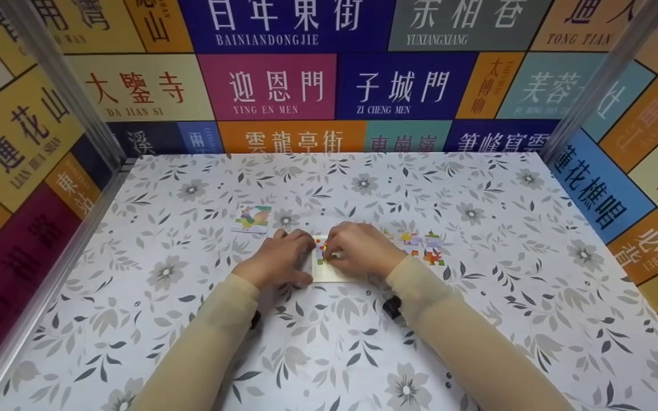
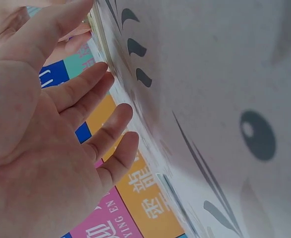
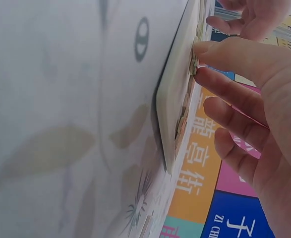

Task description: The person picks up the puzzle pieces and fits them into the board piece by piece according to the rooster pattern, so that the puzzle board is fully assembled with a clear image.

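A pale, flat puzzle board (image 1: 333, 275) lies on the table between the two hands, with colourful pieces at its upper left. My right hand (image 1: 361, 246) reaches over the board and pinches a small puzzle piece (image 3: 193, 67) between thumb and index finger, right at the board's surface. The other fingers are loosely bent. My left hand (image 1: 279, 258) is at the board's left edge, its fingers spread and relaxed, thumb and fingertips close beside the edge. In the left wrist view its palm (image 2: 41, 144) holds nothing. Much of the board is hidden under my right hand.
Several loose puzzle pieces (image 1: 433, 256) lie right of my right hand. A colourful picture card (image 1: 253, 219) lies beyond my left hand. The table (image 1: 329, 354) has a floral cover, and panels with printed characters (image 1: 266, 85) stand along its back and sides.
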A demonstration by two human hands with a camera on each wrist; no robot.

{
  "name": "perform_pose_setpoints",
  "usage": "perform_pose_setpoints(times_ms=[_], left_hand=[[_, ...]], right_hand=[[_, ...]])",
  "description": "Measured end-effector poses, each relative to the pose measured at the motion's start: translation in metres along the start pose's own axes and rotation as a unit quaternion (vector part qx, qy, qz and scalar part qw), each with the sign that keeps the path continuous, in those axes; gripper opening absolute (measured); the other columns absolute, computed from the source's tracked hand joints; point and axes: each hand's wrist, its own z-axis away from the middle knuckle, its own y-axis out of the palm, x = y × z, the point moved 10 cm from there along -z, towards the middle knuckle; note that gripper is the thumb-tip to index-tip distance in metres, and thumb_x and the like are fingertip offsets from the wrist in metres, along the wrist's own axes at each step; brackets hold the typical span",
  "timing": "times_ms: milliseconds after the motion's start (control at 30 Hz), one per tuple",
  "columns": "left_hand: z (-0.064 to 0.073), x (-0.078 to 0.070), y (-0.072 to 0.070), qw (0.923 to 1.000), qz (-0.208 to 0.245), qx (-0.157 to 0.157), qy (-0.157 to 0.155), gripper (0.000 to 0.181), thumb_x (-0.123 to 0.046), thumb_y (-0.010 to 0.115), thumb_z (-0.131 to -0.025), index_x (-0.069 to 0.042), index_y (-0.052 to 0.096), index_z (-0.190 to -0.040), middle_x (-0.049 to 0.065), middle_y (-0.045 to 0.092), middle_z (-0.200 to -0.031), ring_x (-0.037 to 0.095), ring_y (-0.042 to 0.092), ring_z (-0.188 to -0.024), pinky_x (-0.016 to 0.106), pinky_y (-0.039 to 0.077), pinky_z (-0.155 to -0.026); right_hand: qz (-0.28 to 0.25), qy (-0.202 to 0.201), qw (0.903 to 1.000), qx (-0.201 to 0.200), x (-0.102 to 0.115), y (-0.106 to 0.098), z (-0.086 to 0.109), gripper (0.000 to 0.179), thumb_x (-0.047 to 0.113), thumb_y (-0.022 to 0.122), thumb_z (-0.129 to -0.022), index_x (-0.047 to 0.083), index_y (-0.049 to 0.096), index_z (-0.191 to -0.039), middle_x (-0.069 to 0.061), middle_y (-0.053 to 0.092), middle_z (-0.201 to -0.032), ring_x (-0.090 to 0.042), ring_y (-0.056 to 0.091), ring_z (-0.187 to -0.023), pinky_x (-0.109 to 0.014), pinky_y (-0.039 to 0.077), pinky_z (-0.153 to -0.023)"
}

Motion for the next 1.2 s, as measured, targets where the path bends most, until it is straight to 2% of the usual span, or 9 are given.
perform_pose_setpoints(times_ms=[200,433,533,967,1200], left_hand=[[-0.002,0.002,0.002,1.0000,-0.003,0.005,-0.002,0.069,-0.033,0.086,-0.080,-0.011,0.058,-0.140,0.004,0.055,-0.147,0.036,0.049,-0.123,0.053,0.043,-0.104],[0.000,0.000,-0.001,0.9999,0.002,-0.007,0.009,0.065,-0.031,0.085,-0.079,-0.009,0.060,-0.135,0.004,0.057,-0.143,0.037,0.049,-0.114,0.055,0.045,-0.096],[0.001,-0.001,-0.001,0.9999,0.002,-0.007,0.012,0.065,-0.031,0.085,-0.079,-0.009,0.060,-0.135,0.004,0.057,-0.143,0.037,0.049,-0.115,0.056,0.045,-0.096],[-0.001,-0.001,0.000,1.0000,-0.003,0.002,0.001,0.067,-0.032,0.085,-0.079,-0.010,0.059,-0.137,0.003,0.055,-0.145,0.036,0.049,-0.119,0.055,0.044,-0.100],[0.000,0.002,0.004,0.9999,-0.005,0.003,-0.011,0.067,-0.037,0.083,-0.082,-0.012,0.058,-0.139,0.002,0.054,-0.147,0.035,0.049,-0.120,0.055,0.043,-0.102]], right_hand=[[-0.003,0.008,1.0000,0.004,-0.001,0.000,-0.001,0.011,0.017,0.081,-0.087,0.025,0.085,-0.094,0.005,0.073,-0.097,-0.016,0.068,-0.090,-0.036,0.056,-0.082],[-0.013,-0.001,0.9998,-0.016,0.001,-0.002,0.002,0.011,0.017,0.081,-0.087,0.023,0.085,-0.094,0.003,0.074,-0.100,-0.018,0.070,-0.093,-0.038,0.057,-0.082],[-0.014,-0.002,0.9998,-0.016,0.001,-0.002,0.003,0.010,0.019,0.082,-0.087,0.023,0.085,-0.096,0.003,0.074,-0.101,-0.018,0.070,-0.093,-0.037,0.057,-0.082],[-0.010,0.006,0.9998,0.015,0.000,0.001,0.006,0.013,0.020,0.080,-0.089,0.022,0.084,-0.101,-0.001,0.073,-0.109,-0.021,0.069,-0.100,-0.040,0.056,-0.089],[-0.028,0.011,0.9991,0.031,0.000,0.002,0.009,0.017,0.016,0.076,-0.091,0.018,0.082,-0.106,-0.002,0.073,-0.109,-0.022,0.068,-0.101,-0.038,0.056,-0.091]])
